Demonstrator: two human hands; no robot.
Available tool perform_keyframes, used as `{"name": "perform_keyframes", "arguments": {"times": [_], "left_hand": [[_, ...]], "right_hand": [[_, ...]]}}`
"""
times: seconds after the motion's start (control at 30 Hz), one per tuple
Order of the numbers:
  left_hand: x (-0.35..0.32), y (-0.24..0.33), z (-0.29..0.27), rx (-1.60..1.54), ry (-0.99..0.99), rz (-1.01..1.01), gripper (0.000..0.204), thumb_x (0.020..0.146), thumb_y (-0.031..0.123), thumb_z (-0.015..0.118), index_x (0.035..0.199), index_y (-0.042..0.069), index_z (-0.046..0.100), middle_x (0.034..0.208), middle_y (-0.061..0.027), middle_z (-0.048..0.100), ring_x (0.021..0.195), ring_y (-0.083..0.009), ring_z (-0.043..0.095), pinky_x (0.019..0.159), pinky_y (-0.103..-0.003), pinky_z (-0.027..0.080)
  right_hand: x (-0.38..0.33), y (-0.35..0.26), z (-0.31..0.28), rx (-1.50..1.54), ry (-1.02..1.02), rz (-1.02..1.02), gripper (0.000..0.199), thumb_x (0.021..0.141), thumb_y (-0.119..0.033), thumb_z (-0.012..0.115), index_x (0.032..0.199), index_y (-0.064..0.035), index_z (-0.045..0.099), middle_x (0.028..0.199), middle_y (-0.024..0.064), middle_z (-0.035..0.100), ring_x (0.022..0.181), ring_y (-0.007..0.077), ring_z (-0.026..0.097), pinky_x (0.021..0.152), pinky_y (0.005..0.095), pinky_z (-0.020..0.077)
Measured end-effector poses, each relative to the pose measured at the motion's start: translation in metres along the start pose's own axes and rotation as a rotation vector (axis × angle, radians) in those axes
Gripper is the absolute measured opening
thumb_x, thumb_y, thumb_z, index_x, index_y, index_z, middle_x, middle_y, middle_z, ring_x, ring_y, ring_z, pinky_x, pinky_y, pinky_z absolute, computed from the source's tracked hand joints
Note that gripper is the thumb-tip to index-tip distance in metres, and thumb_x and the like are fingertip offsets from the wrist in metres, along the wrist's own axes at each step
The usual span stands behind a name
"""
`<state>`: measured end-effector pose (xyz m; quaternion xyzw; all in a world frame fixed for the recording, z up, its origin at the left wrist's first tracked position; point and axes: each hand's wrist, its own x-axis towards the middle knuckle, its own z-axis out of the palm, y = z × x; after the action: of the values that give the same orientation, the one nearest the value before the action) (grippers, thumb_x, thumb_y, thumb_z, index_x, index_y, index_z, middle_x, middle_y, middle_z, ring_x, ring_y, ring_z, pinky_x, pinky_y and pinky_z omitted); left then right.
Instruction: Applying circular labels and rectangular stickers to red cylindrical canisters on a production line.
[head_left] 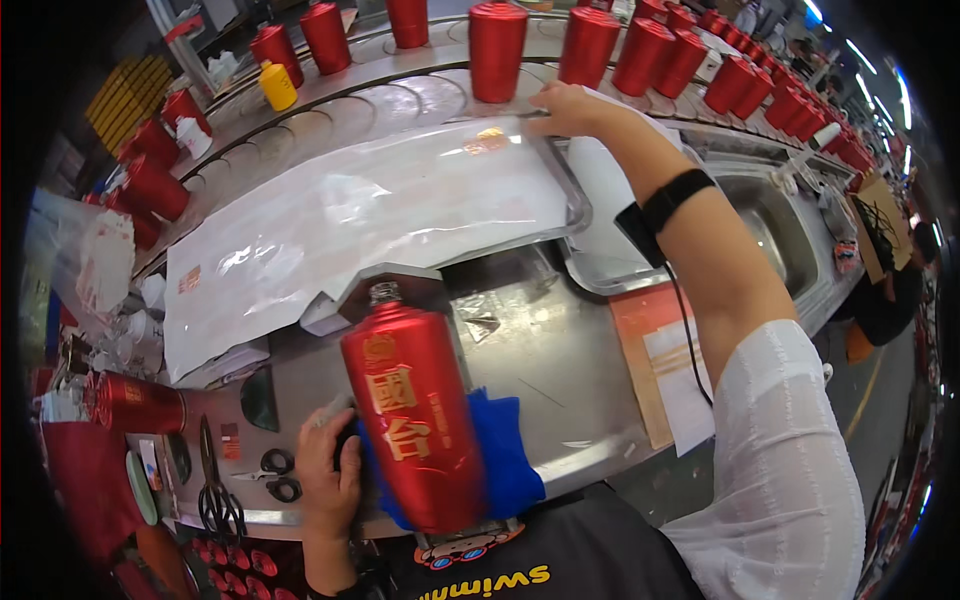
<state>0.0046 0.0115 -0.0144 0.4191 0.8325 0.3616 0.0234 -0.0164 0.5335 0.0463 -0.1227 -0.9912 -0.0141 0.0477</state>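
A red metallic bottle (415, 420) with gold lettering and a bare threaded neck leans in front of me, its neck against a grey angled metal rest (395, 280) and its lower end on a blue cloth (510, 440). Just left of the bottle is my left hand (328, 470), fingers curled; a small greyish thing shows at its fingertips, too unclear to name. My right hand (568, 110) reaches far forward to the conveyor's edge. Its fingers are apart and hold nothing visible, close to the base of a standing red bottle (497, 55).
A white sheet (360, 235) covers a tray ahead, with a gold label (486, 141) on it. Red bottles line the curved conveyor (385, 90), beside a yellow bottle (277, 86). Scissors (275, 475), black shears (214, 495) and a lying red bottle (140, 402) are left; a sink (775, 235) is right.
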Motion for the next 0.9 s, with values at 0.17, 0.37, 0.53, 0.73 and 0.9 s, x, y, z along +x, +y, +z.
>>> {"name": "perform_keyframes", "arguments": {"times": [0.17, 0.37, 0.53, 0.73, 0.9], "left_hand": [[0.002, -0.004, -0.001, -0.015, 0.003, -0.007, 0.026, 0.086, 0.012, 0.06, 0.108, 0.0, 0.063, 0.103, -0.018, 0.065, 0.105, -0.0402, 0.056, 0.092, -0.045, 0.043], [0.002, -0.007, -0.003, -0.019, 0.002, 0.007, 0.025, 0.084, 0.011, 0.061, 0.107, 0.001, 0.063, 0.097, -0.0162, 0.065, 0.102, -0.0397, 0.056, 0.091, -0.044, 0.043], [0.007, 0.004, -0.007, -0.023, 0.035, 0.01, 0.024, 0.083, 0.011, 0.062, 0.106, 0.002, 0.064, 0.094, -0.0153, 0.065, 0.1, -0.0389, 0.058, 0.091, -0.044, 0.043], [0.02, -0.001, -0.079, 0.031, 0.081, 0.02, 0.019, 0.083, 0.014, 0.062, 0.099, 0.003, 0.066, 0.094, -0.0152, 0.066, 0.093, -0.0326, 0.061, 0.081, -0.04, 0.048], [0.104, -0.084, -0.155, 0.174, 0.287, -0.187, 0.027, 0.088, 0.024, 0.054, 0.095, 0.0, 0.065, 0.091, -0.0199, 0.065, 0.086, -0.0331, 0.064, 0.076, -0.039, 0.048]], "right_hand": [[0.045, -0.025, 0.009, -0.066, -0.384, 0.177, 0.086, 0.068, -0.076, 0.057, 0.105, 0.0006, 0.068, 0.103, 0.0212, 0.063, 0.099, 0.0327, 0.061, 0.085, 0.04, 0.0467], [0.036, -0.005, 0.017, 0.054, -0.222, 0.145, 0.052, 0.069, -0.053, 0.073, 0.079, -0.0021, 0.07, 0.082, 0.0145, 0.067, 0.077, 0.0257, 0.063, 0.07, 0.0371, 0.0476], [0.028, 0.014, 0.03, 0.03, 0.157, -0.015, 0.032, 0.072, -0.035, 0.071, 0.071, -0.0036, 0.069, 0.07, 0.0158, 0.065, 0.065, 0.0283, 0.063, 0.062, 0.041, 0.0492], [-0.032, 0.045, 0.005, 0.355, 0.263, -0.002, 0.025, 0.078, -0.024, 0.07, 0.085, -0.0009, 0.064, 0.09, 0.0162, 0.063, 0.088, 0.0294, 0.061, 0.076, 0.0392, 0.0464], [-0.145, 0.114, 0.0, 0.441, -0.021, 0.475, 0.024, 0.079, -0.019, 0.067, 0.075, 0.001, 0.055, 0.071, -0.0016, 0.048, 0.07, 0.0088, 0.046, 0.06, 0.027, 0.0374]]}}
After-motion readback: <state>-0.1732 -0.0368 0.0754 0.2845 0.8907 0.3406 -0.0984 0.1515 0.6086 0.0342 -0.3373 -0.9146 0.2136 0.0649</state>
